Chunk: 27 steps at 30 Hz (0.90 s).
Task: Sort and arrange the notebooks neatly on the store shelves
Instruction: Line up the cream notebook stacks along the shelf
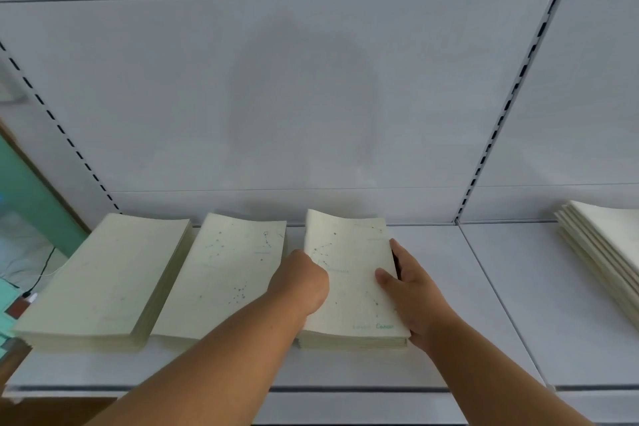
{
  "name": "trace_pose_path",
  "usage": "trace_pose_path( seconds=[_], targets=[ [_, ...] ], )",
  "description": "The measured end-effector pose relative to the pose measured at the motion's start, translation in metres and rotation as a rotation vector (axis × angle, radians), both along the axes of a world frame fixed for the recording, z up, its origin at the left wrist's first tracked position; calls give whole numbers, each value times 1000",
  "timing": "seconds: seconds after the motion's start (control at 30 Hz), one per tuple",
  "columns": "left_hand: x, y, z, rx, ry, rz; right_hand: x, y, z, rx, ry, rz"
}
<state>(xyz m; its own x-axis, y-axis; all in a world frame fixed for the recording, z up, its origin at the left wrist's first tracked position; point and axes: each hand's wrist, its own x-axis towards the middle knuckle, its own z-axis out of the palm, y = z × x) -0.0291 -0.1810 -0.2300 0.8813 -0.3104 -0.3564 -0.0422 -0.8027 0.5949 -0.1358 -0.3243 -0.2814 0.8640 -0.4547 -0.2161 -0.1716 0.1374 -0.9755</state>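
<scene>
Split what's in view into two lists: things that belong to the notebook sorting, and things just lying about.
Part of the job:
- third notebook stack, left hand and right hand holding its sides
- left notebook stack
- middle notebook stack
- far right notebook stack
- white shelf

Lying about:
- black cable
- green panel

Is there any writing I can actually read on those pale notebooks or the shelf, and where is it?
"Cancer": teal script, seemingly, at the near right corner of the cream constellation-print notebook stack held between both hands; blurry.
Paler teal word left of it: too blurred to read.
Tiny grey captions beside the star patterns there and on the middle cream constellation stack: too small to read.
Plain cream left stack and white metal shelf: no text.
</scene>
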Motion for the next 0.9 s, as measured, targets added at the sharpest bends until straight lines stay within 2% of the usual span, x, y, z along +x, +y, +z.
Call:
trace_pose_path(
  seconds=[0.27,0.4,0.57,0.7,0.9],
  targets=[
    [0,3,2,26,11,-36,-2,3,10,-14,46,-15],
    [-2,5,-2,-44,84,-23,-4,7,13,-27,112,-58],
    [-18,19,-10,-119,76,-16,-19,27,8,-42,184,-163],
    [-31,30,-18,-275,91,25,-27,31,12,-67,162,-128],
    [-35,30,-16,-307,120,79,-32,30,17,-75,142,-55]
  ],
)
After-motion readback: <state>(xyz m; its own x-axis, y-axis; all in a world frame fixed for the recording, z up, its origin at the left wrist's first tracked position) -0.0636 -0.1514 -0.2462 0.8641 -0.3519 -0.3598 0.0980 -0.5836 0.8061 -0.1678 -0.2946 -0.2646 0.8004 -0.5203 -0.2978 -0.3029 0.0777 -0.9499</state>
